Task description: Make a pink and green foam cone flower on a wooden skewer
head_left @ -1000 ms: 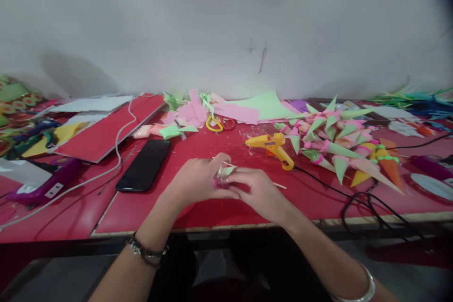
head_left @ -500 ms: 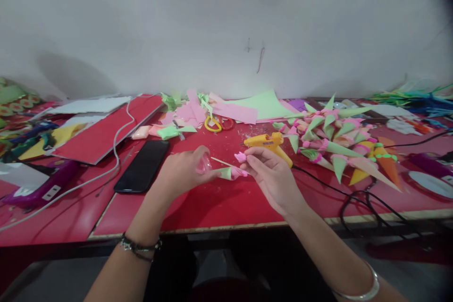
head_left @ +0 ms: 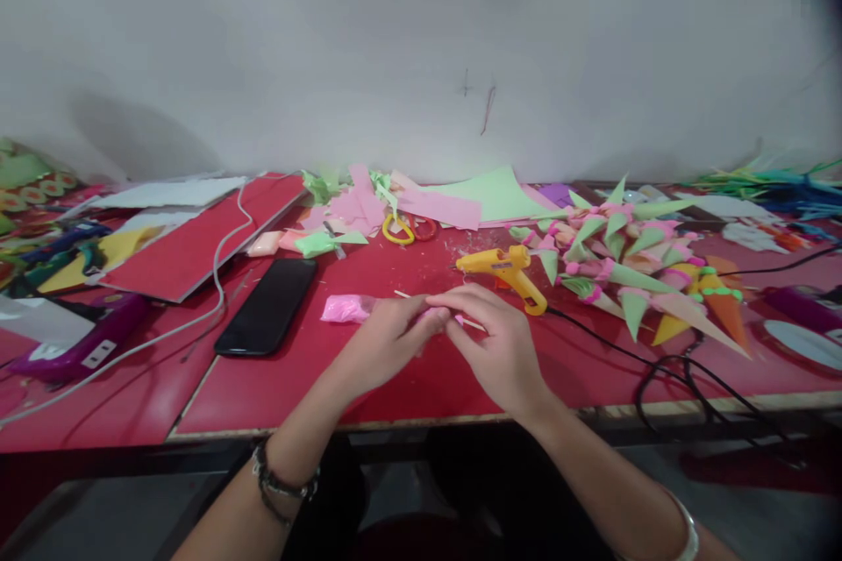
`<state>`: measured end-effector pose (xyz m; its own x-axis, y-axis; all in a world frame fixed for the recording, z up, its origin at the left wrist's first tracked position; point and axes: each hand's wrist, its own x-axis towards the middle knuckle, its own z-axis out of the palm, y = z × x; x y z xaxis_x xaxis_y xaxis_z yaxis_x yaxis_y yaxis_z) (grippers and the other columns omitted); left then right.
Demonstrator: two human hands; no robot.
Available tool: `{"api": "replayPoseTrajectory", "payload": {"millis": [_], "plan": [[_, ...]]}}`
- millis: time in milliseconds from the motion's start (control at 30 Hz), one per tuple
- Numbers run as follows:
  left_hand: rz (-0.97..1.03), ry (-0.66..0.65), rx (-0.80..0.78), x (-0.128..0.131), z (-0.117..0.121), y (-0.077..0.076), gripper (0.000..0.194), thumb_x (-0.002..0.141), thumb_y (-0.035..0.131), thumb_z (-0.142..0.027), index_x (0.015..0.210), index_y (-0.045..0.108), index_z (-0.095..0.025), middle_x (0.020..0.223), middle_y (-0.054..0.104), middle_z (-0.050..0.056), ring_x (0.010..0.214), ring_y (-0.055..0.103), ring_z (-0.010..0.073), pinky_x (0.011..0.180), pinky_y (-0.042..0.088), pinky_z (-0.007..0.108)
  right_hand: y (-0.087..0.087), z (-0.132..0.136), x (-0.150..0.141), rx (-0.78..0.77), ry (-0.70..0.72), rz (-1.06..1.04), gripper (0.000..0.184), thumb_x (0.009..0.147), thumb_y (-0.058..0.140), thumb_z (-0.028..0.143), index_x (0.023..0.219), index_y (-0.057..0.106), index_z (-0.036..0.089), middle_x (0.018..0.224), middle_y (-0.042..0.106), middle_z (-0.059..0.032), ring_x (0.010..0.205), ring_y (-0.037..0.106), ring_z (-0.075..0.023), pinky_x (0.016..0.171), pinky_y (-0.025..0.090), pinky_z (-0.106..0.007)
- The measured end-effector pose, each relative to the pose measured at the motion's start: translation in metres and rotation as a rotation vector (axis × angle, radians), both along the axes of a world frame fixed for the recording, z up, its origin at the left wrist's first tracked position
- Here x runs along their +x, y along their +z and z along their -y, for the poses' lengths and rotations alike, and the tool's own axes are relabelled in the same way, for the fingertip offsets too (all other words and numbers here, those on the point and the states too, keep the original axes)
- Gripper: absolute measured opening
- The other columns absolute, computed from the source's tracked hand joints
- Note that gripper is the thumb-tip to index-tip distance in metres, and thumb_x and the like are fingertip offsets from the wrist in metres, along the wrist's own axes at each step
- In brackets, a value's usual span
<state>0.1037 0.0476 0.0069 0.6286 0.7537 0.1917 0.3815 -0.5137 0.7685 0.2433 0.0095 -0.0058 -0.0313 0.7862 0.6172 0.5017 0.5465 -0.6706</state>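
My left hand (head_left: 393, 335) and my right hand (head_left: 498, 342) meet over the table, fingertips pressed together. A small lump of pink clay (head_left: 439, 312) is pinched between them, mostly covered by the fingers. Beyond and under the hands lies a thin wooden stick (head_left: 474, 325), with a bit of pink beside it; the rest of the stick is hidden. To the left of my left hand rests a pink clay packet (head_left: 346, 308). A yellow glue gun (head_left: 503, 267) lies just past my right hand.
Paper cones (head_left: 624, 259) in green and pink are heaped at right. Scissors (head_left: 398, 229) and paper scraps (head_left: 359, 202) lie at the back. A phone (head_left: 267, 307), a white cable (head_left: 218, 280) and a purple power strip (head_left: 98, 342) are at left. Black cords (head_left: 648, 386) hang over the right edge.
My left hand has let go of the pink packet, which now lies on the table, and has moved right to join my right hand at the pink lump. My right hand has shifted slightly left.
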Motion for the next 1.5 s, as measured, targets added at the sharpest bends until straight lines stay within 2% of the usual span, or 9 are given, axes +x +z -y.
{"api": "replayPoseTrajectory", "payload": {"millis": [167,300,400,533,733,967,1167,1400,1500], "plan": [[0.110,0.002,-0.096,-0.004,-0.002,0.003,0.036,0.088,0.032,-0.036,0.061,0.043,-0.016,0.052,0.040,-0.005,0.049,0.039,0.0072,0.049,0.031,0.020,0.001,-0.001,0.006,0.022,-0.083,0.041,0.014,0.080,0.049,0.018,0.081,0.063,0.021,0.079,0.064,-0.0031,0.076,0.059,-0.0155,0.071,0.048,-0.027],[0.177,0.055,-0.089,-0.007,-0.005,0.003,0.032,0.089,0.026,-0.035,0.072,0.046,-0.017,0.056,0.041,-0.004,0.050,0.041,0.0079,0.053,0.036,0.020,0.003,-0.006,0.011,-0.114,-0.127,-0.252,0.004,0.075,0.057,0.022,0.076,0.061,0.020,0.075,0.064,-0.0025,0.071,0.061,-0.0152,0.067,0.050,-0.028],[0.093,0.115,0.044,-0.010,-0.013,-0.008,0.025,0.089,0.026,-0.027,0.099,0.047,-0.016,0.069,0.048,-0.001,0.058,0.046,0.0100,0.057,0.041,0.023,0.004,-0.009,0.012,-0.270,-0.059,-0.511,0.009,0.070,0.062,0.024,0.077,0.059,0.019,0.072,0.064,-0.0013,0.065,0.063,-0.0137,0.062,0.052,-0.026],[-0.151,0.117,0.308,-0.012,-0.024,-0.022,0.038,0.083,0.026,-0.009,0.119,0.038,-0.008,0.096,0.052,0.011,0.089,0.051,0.0167,0.079,0.042,0.031,0.006,-0.006,0.010,-0.396,0.063,-0.593,0.011,0.073,0.060,0.027,0.076,0.060,0.016,0.066,0.066,-0.0013,0.059,0.064,-0.0122,0.059,0.052,-0.025],[-0.301,0.129,0.454,-0.008,-0.023,-0.021,0.032,0.085,0.031,-0.016,0.114,0.045,-0.010,0.100,0.053,0.014,0.097,0.049,0.0219,0.084,0.042,0.038,0.005,-0.003,0.009,-0.409,0.118,-0.536,0.020,0.073,0.061,0.029,0.061,0.049,0.017,0.050,0.058,0.0047,0.040,0.053,-0.0065,0.045,0.044,-0.019],[-0.343,0.112,0.380,-0.013,-0.026,-0.026,0.045,0.079,0.029,-0.002,0.122,0.036,-0.010,0.112,0.052,0.016,0.102,0.051,0.0215,0.082,0.043,0.037,0.000,-0.006,0.010,-0.476,0.199,-0.603,0.015,0.074,0.059,0.029,0.080,0.059,0.016,0.069,0.067,-0.0023,0.062,0.065,-0.0127,0.064,0.053,-0.027],[-0.328,0.151,0.298,-0.011,-0.021,-0.016,0.037,0.086,0.026,-0.015,0.122,0.037,-0.013,0.095,0.061,0.012,0.081,0.060,0.0202,0.069,0.045,0.033,0.006,-0.003,0.012,-0.454,0.127,-0.430,0.024,0.078,0.054,0.033,0.063,0.060,0.016,0.046,0.054,0.0038,0.036,0.048,-0.0057,0.039,0.040,-0.019],[-0.360,0.101,0.365,-0.012,-0.021,-0.019,0.034,0.084,0.040,-0.039,0.107,0.050,-0.017,0.098,0.060,0.010,0.088,0.056,0.0219,0.073,0.043,0.033,0.001,-0.008,0.011,-0.503,0.173,-0.513,0.017,0.073,0.059,0.027,0.086,0.065,0.017,0.070,0.067,-0.0019,0.068,0.064,-0.0134,0.069,0.051,-0.029],[-0.395,0.030,0.422,-0.011,-0.023,-0.026,0.029,0.076,0.054,-0.037,0.097,0.056,-0.018,0.090,0.059,0.008,0.085,0.054,0.0210,0.072,0.043,0.032,0.002,-0.007,0.012,-0.511,0.199,-0.502,0.016,0.075,0.056,0.030,0.079,0.064,0.017,0.070,0.066,-0.0019,0.062,0.063,-0.0126,0.063,0.052,-0.027]]}}
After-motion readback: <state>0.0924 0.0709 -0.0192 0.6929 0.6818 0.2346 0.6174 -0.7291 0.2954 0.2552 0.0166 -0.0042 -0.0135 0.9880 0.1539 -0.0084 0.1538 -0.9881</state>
